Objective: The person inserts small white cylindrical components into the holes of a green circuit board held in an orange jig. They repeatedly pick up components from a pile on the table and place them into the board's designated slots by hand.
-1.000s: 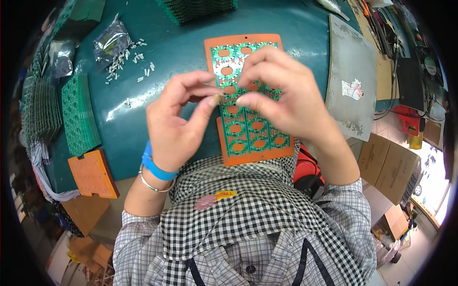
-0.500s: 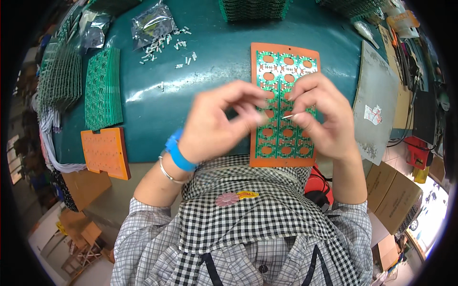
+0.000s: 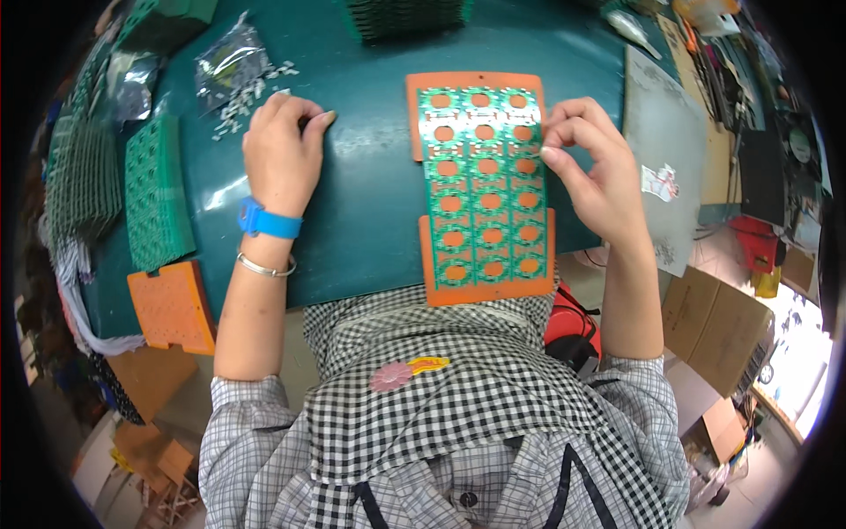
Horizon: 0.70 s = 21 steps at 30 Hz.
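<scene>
Two hands work: left hand (image 3: 280, 157) pinches small white parts (image 3: 236, 113) beside their bag (image 3: 227, 60), right hand (image 3: 592, 167) grips the circuit panel (image 3: 483, 185).

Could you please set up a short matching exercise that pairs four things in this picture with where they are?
Things:
1. left hand
2. right hand
3. green circuit panel
4. spare orange tray

Places:
A. lying on an orange carrier at the middle of the table
B. pinching at the panel's right edge
C. at the table's near left corner
D. fingers down on the teal table beside the small white parts

Pairs: 1-D, 2-B, 3-A, 4-C
</scene>
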{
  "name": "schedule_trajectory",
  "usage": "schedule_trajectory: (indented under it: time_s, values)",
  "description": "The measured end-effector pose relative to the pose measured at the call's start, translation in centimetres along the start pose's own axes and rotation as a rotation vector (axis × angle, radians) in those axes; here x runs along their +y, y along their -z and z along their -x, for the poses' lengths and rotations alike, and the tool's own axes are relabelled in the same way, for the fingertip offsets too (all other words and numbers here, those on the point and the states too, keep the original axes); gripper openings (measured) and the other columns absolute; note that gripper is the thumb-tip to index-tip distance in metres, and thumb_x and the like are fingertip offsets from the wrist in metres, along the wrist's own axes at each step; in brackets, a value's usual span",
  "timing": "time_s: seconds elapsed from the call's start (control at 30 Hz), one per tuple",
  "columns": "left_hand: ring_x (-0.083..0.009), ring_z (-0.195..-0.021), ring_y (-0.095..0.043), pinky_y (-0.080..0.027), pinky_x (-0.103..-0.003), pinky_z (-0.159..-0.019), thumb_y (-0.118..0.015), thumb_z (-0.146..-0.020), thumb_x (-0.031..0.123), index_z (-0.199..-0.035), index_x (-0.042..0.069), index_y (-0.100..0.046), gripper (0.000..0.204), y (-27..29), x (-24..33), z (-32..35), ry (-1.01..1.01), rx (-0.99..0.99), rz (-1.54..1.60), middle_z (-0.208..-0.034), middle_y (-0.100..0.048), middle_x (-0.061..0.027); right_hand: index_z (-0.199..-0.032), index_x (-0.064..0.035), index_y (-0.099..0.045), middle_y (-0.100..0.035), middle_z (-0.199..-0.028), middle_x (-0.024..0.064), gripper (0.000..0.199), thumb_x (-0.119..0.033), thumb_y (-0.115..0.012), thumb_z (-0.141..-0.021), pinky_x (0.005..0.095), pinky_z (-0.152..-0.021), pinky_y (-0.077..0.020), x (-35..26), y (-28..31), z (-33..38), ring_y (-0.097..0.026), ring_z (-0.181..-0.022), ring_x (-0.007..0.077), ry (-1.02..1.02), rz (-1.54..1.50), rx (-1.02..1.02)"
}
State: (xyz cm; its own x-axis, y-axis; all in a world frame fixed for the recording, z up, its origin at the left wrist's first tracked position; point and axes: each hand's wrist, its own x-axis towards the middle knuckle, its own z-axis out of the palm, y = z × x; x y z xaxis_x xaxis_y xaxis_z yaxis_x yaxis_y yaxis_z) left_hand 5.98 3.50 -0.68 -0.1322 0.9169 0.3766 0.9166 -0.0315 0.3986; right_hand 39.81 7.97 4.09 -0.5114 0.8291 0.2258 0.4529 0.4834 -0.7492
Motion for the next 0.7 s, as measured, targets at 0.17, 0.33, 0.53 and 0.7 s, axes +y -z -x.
schedule_trajectory:
  time_s: [0.17, 0.33, 0.53, 0.7]
  values:
    - [-0.0346, -0.086, -0.062, -0.049, -0.041, -0.076, -0.067, -0.089, 0.006, -0.091, 0.002, -0.061, 0.008, -0.2, 0.1, -0.4, -0.200, -0.044, -0.177, -0.090, -0.064, -0.0120, -0.086, -0.0009, -0.058, -0.059, -0.102, 0.0102, 0.013, 0.002, -0.070, -0.082, 0.0364, -0.080, -0.0506, 1.0, -0.2, 0.7, -0.061, -0.092, 0.0277, 0.001, 0.005, -0.046]
    - [-0.0279, -0.073, -0.065, -0.052, -0.035, -0.066, -0.063, -0.096, 0.008, -0.096, 0.002, -0.061, 0.006, 0.0, -0.1, -0.5, -0.112, 0.020, -0.063, -0.083, -0.068, -0.0112, -0.085, -0.0012, -0.059, -0.060, -0.101, 0.0097, 0.013, 0.000, -0.072, -0.081, 0.0384, -0.082, -0.0503, 1.2, -0.5, 0.6, -0.060, -0.098, 0.0304, -0.030, 0.065, 0.009]
    - [-0.0045, -0.067, -0.059, -0.048, -0.021, -0.060, -0.064, -0.097, 0.004, -0.107, 0.001, -0.069, 0.011, 1.2, 1.9, 0.1, 0.172, -0.104, 0.335, -0.080, -0.069, -0.0011, -0.084, -0.0009, -0.060, -0.061, -0.102, 0.0095, 0.014, -0.003, -0.073, -0.081, 0.0406, -0.085, -0.0489, 1.9, -0.8, 0.0, -0.058, -0.100, 0.0318, -0.015, 0.138, 0.008]
    - [-0.0028, -0.067, -0.056, -0.044, -0.018, -0.056, -0.064, -0.098, 0.004, -0.112, -0.001, -0.071, 0.016, 2.1, 3.6, 1.2, 0.245, -0.200, 0.508, -0.084, -0.068, -0.0003, -0.084, -0.0006, -0.061, -0.060, -0.102, 0.0093, 0.013, -0.003, -0.073, -0.080, 0.0414, -0.085, -0.0487, 1.9, -0.5, -0.1, -0.058, -0.099, 0.0315, 0.022, 0.160, -0.012]
